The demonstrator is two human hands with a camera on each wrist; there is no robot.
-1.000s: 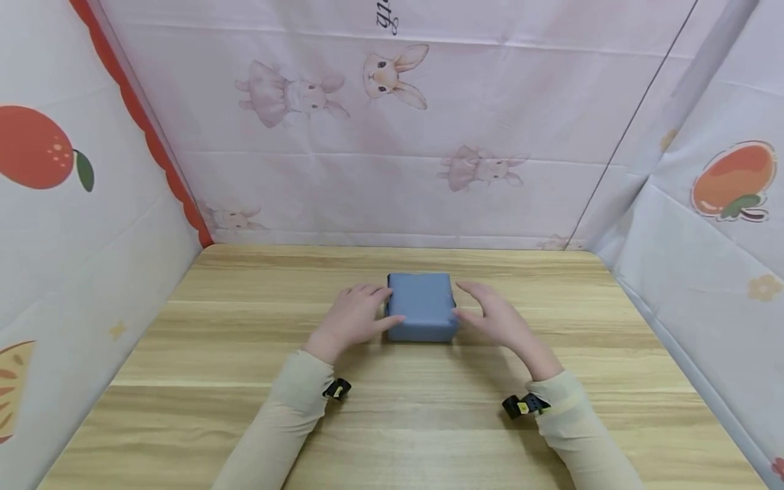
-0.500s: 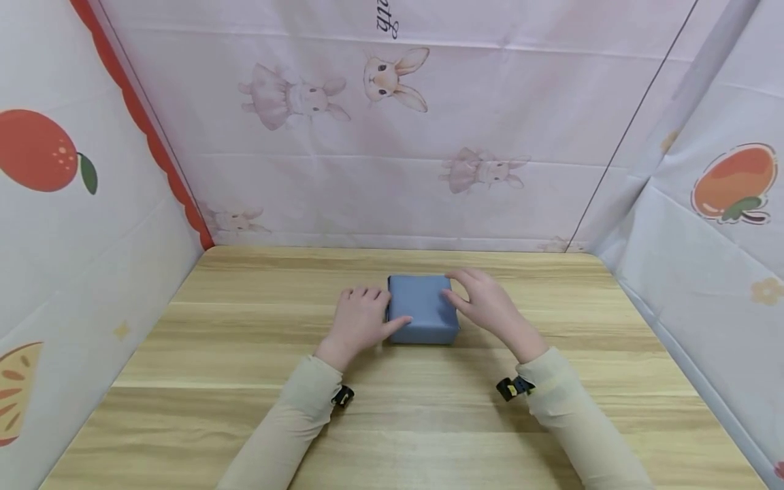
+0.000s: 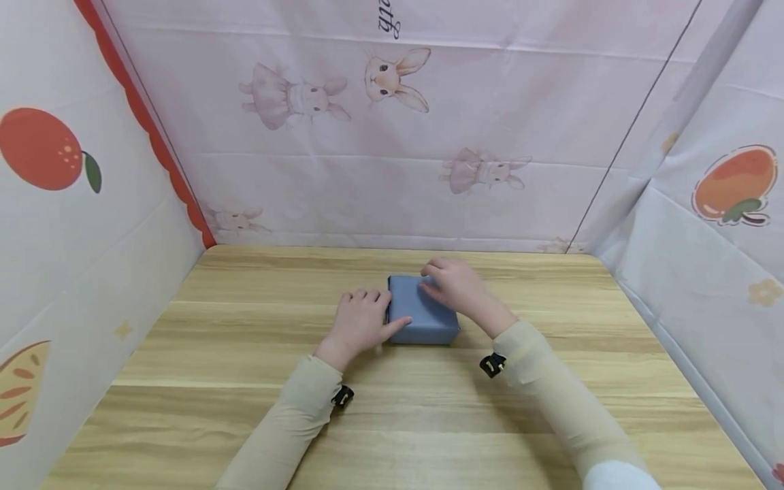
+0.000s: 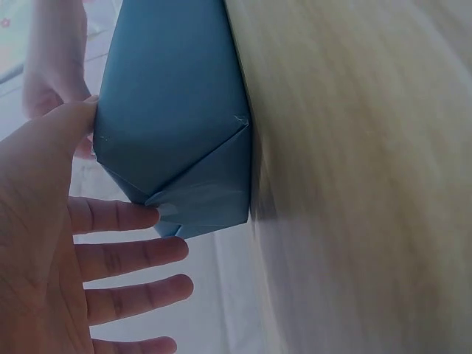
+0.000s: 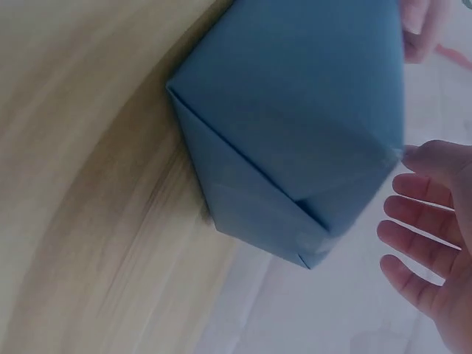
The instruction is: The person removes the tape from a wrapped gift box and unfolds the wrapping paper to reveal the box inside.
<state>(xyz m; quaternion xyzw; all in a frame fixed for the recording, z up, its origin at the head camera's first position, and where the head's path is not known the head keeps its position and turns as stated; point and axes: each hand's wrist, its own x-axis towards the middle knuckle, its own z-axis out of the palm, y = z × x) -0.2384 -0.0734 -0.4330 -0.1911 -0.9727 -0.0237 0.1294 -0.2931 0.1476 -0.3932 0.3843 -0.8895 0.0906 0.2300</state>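
Observation:
A small box wrapped in blue paper (image 3: 422, 316) sits on the wooden table, its folded end flaps showing in both wrist views. My left hand (image 3: 361, 320) is at its left end: the thumb rests on the top near the front edge, and the index finger touches the folded end (image 4: 210, 192) while the other fingers stretch out straight beside it. Over the far right part of the top is my right hand (image 3: 459, 286), fingers loosely bent and holding nothing. In the right wrist view its thumb (image 5: 428, 156) meets the box's upper edge; whether it presses there I cannot tell.
The wood-grain table (image 3: 392, 422) stretches around the box on all sides. A rabbit-printed cloth wall (image 3: 380, 197) rises behind it, with fruit-printed cloth at the left (image 3: 79, 258) and right (image 3: 692, 238). Each wrist wears a small black camera.
My right hand has moved left from beside the box's right end to over its top. My left hand has settled slightly further onto the left end. The box has hardly moved.

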